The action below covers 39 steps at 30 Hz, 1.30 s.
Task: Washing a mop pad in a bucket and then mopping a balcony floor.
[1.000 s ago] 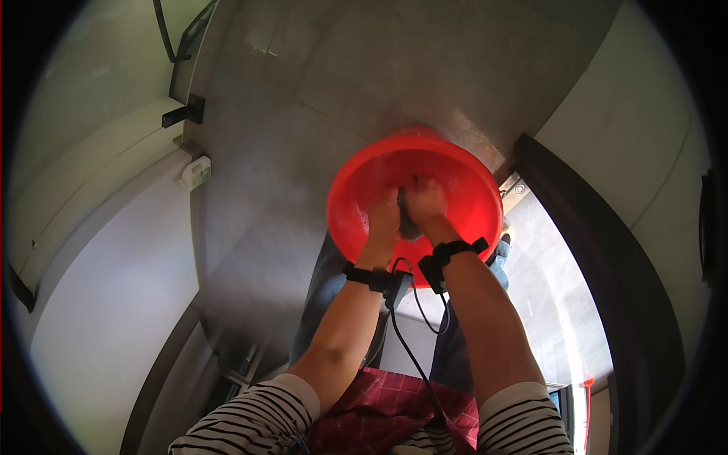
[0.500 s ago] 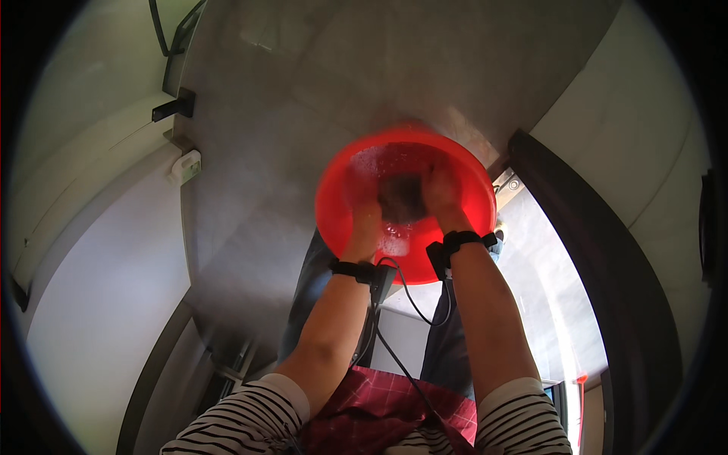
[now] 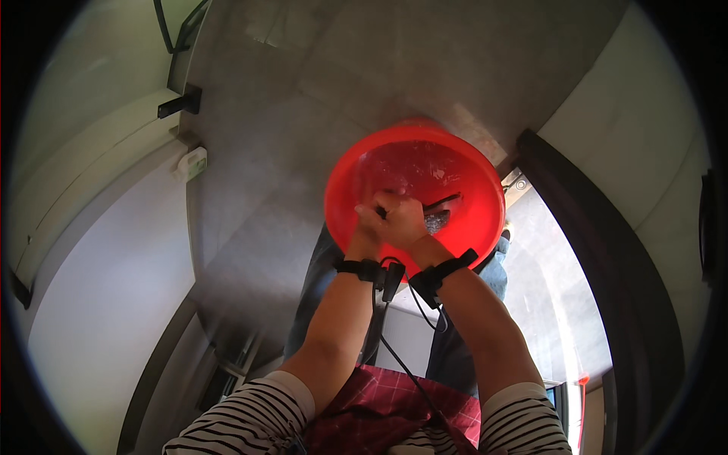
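My left hand (image 3: 368, 225) and my right hand (image 3: 404, 220) are pressed together inside a red plastic basin (image 3: 343, 171), both closed. A bit of dark, wet cloth (image 3: 381, 213) shows between the fingers. From beside my right hand, a black strip (image 3: 443, 202) sticks out to the right, seemingly part of the same cloth. Most of what I grip is hidden by my hands. Under the strip, a grey, glistening patch (image 3: 436, 221) is visible; whether it is cloth or suds I cannot tell. Water with some bubbles wets the basin's inside.
Black straps with small devices (image 3: 392, 280) and cables circle both wrists. The basin is above a grey floor (image 3: 265, 189), near my legs. A white panel (image 3: 114, 273) stands on the left, and a dark curved frame (image 3: 607, 250) on the right.
My hands were apart, with the dark cloth spread between them. They have come together, bunching the cloth, and the black strip now shows on the right.
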Each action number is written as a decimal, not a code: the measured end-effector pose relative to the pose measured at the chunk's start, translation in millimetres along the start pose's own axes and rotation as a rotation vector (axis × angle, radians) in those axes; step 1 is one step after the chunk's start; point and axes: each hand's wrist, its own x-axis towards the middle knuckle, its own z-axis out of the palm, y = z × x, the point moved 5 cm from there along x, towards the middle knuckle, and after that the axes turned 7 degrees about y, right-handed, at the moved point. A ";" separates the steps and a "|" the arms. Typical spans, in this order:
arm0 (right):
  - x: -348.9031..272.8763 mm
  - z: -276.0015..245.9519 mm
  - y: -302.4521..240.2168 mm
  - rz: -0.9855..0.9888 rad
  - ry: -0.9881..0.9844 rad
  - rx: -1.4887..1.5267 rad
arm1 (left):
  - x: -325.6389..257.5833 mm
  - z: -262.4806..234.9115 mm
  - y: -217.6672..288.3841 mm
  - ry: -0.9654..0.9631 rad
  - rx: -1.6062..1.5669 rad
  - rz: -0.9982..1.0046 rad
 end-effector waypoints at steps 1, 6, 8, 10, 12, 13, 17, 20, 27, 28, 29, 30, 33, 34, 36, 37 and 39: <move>2.9 -2.2 -3.8 -0.057 0.029 -0.039 | 0.3 -2.9 -3.9 -0.005 0.002 0.005; 15.5 1.6 1.9 -0.072 0.016 -0.266 | -0.2 6.8 -0.3 -0.158 -0.190 0.176; 23.0 3.4 10.8 -0.012 -0.019 -0.334 | 21.9 1.1 -9.4 -0.159 -0.158 0.157; 27.2 7.5 35.6 0.063 0.035 -0.517 | 46.9 -1.9 -25.0 -0.167 -0.128 0.127; 33.2 -17.8 53.6 0.173 0.134 -0.405 | 50.7 11.9 -13.0 -0.173 0.415 0.561; 33.1 -28.0 63.7 0.278 0.229 -0.283 | 34.8 15.6 -5.4 -0.131 0.560 0.827; 10.7 -8.5 0.9 0.098 0.192 -0.227 | 65.9 -28.5 -39.5 -0.029 0.189 0.317; 10.2 -4.5 19.3 0.097 0.175 -0.244 | 83.5 -32.9 -43.9 -0.100 0.210 0.189; 21.9 -62.6 48.5 0.076 0.424 -0.013 | 27.8 -12.7 28.3 -0.059 0.480 1.235; 10.6 -74.8 45.6 0.083 0.426 -0.035 | 27.8 -9.6 31.4 -0.071 0.462 1.224; 0.9 -73.8 42.0 0.093 0.248 -0.019 | 33.4 -11.8 36.3 -0.153 0.254 0.841; -10.2 -69.9 40.7 0.104 0.069 -0.006 | 37.8 -11.6 30.0 -0.227 0.046 0.452; -36.9 -49.0 56.6 0.033 -0.170 -0.085 | 49.8 -21.4 14.5 -0.054 0.224 0.171; -40.4 -48.4 68.3 0.036 -0.171 -0.091 | 50.3 -18.3 9.8 -0.059 0.219 0.167; -39.2 -51.1 77.0 0.030 -0.076 -0.192 | 38.9 -8.4 22.2 0.020 0.606 0.780; -34.3 -51.6 81.5 0.029 -0.078 -0.193 | 47.0 -14.6 12.2 0.109 0.532 0.664; -7.1 -71.4 76.7 0.361 0.224 -0.230 | 49.8 -19.2 2.6 0.063 0.357 0.552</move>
